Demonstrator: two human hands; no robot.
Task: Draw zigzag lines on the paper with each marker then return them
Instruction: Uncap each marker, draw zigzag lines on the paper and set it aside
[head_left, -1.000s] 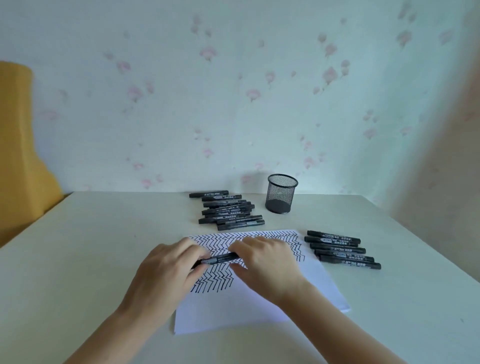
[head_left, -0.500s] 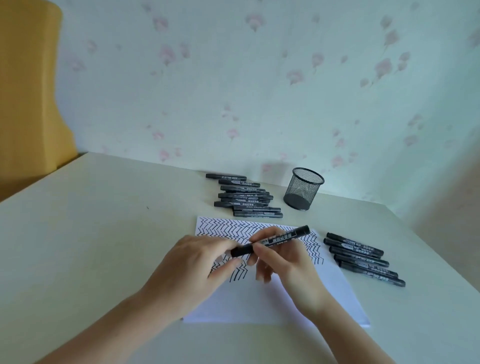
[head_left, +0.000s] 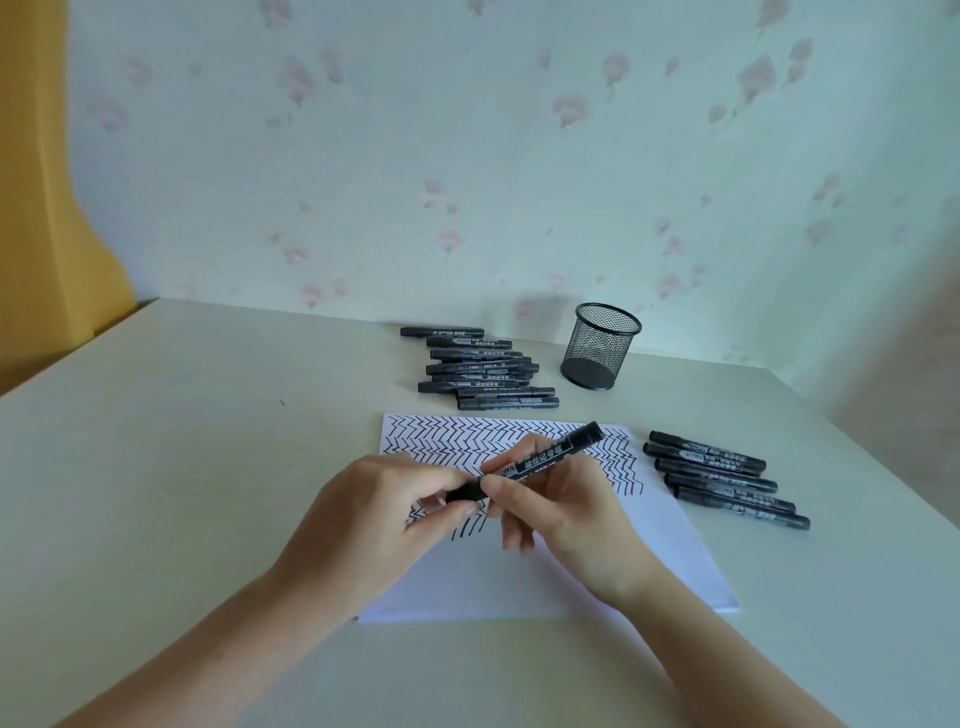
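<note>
While the right hand (head_left: 566, 514) grips the black marker (head_left: 540, 460) by its barrel above the zigzag-covered paper (head_left: 623, 561), the left hand (head_left: 374, 519) pinches its lower end; marker rows (head_left: 483, 371) lie beyond and right (head_left: 727, 480), near a mesh cup (head_left: 602, 345).

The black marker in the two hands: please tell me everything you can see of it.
The black marker is a slim, plastic-looking barrel with a white printed label. It is held above the paper, tilted, its far end up and to the right. The right hand pinches its middle; the left hand grips its lower end, which looks like a cap. The tip is hidden.
</note>
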